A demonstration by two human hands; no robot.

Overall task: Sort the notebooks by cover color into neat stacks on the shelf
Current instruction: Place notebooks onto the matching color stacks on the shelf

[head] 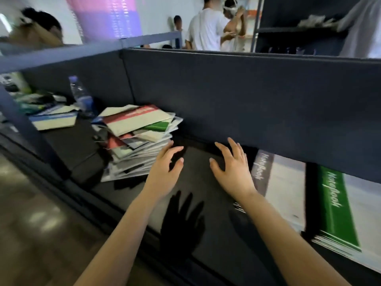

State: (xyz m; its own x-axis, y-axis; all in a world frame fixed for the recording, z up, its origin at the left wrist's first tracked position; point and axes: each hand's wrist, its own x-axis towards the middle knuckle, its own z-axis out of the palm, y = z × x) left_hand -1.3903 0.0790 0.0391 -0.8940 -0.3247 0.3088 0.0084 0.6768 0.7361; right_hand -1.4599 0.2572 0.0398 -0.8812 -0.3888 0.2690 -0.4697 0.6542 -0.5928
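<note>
Head cam: both my hands are over the dark shelf (206, 234), holding nothing. L hand (165, 172) has fingers spread & slightly bent; fingertips sit just beside the right edge of the messy pile (136, 145), can't tell if they touch it. R hand (233, 168) is likewise wide apart, palm down, gripping nothing, just left of the grey-band notebook (266, 176). L hand's shadow falls on the shelf nearer me, so that hand is off the surface.

Shelf contents, left to right: blue-band notebook (55, 120) lying loose w/ a water bottle (79, 93) upright behind it. Next is the messy pile, covers fanned at diff angles, red-band notebook (136, 118) on top, a green cover (158, 126) poking out under it. Right of my hands the grey-band notebook lies flat, then the green-band stack (334, 205), edges squared, a dark gap btw the two.

Both right-side ones have their long axis running far-to-near, colour band w/ "Notebook" lettering along the left edge. Their far ends are hidden under the upper panel (247, 96). Blurry people stand in the bkgd.
</note>
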